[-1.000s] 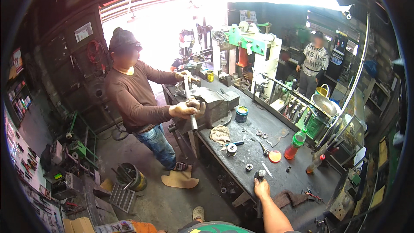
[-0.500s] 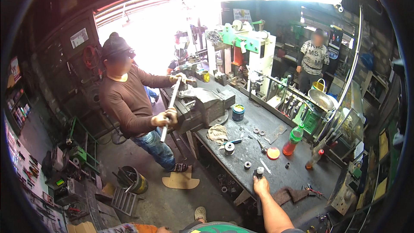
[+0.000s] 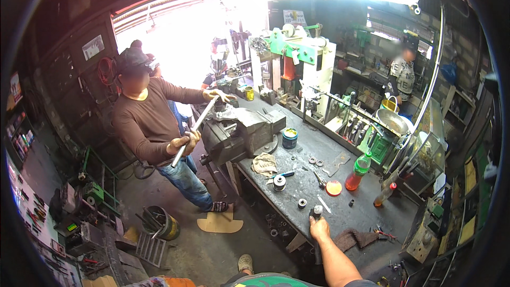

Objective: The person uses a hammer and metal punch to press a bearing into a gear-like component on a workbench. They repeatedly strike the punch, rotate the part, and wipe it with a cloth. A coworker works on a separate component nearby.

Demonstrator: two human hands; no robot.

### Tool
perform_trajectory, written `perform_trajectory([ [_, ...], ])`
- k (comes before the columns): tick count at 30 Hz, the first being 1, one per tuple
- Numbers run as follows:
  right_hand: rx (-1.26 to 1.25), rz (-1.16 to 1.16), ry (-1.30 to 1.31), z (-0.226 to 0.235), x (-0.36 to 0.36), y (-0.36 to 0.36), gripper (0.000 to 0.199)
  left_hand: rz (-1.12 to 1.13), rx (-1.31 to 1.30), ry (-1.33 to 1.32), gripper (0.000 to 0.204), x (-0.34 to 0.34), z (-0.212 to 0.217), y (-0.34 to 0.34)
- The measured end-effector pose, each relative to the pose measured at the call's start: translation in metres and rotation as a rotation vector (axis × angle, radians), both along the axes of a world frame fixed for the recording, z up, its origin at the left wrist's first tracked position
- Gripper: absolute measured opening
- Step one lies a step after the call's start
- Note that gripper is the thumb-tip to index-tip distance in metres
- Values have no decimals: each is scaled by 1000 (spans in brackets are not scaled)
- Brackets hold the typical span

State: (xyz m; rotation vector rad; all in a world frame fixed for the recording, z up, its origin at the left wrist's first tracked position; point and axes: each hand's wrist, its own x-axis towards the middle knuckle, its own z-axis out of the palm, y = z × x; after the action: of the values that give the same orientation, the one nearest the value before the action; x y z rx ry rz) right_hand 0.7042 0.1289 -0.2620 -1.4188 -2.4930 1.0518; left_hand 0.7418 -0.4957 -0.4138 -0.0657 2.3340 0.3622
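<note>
Head view: nearest, the right hand (image 3: 320,228) is curled firmly around a tool (image 3: 317,210) with a pale end and dark shaft, at the near edge of the worktop (image 3: 289,191), well apart from the vise (image 3: 249,130) on its near side. The left hand cannot be made out, so I cannot tell its state. The tool looks stiff and fairly heavy, maybe slick with grease; the dark shaft below its pale end seems the place to hold.

Near and right of the vise, a coarse brown cloth (image 3: 356,239) lies rumpled and limp. Less far out from the vise come a hard metal bush (image 3: 302,203), a flat orange disc (image 3: 333,188) and a clear bottle (image 3: 353,182) of red liquid, probably easily tipped. Just on the vise's near side are a squat canister (image 3: 279,183) and a crumpled beige rag (image 3: 264,165); near its right, a round blue tub (image 3: 289,139). The vise itself is blocky grey metal. Left of it, a co-worker (image 3: 141,122) holds a smooth, straight rod (image 3: 202,120) at a tilt. Beyond the vise stands a painted press (image 3: 305,50).
</note>
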Motion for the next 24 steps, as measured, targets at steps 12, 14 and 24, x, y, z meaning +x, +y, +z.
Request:
perform_trajectory([
  [12, -16, 4, -6, 1, 0, -1, 65, 90, 96, 22, 62, -3, -2, -4],
  [14, -7, 5, 5, 1, 0, -1, 64, 102, 86, 20, 63, -3, -3, -5],
  [24, -18, -4, -12, 7, 0, -2, 64, 88, 48, -36, 61, 8, -5, -10],
])
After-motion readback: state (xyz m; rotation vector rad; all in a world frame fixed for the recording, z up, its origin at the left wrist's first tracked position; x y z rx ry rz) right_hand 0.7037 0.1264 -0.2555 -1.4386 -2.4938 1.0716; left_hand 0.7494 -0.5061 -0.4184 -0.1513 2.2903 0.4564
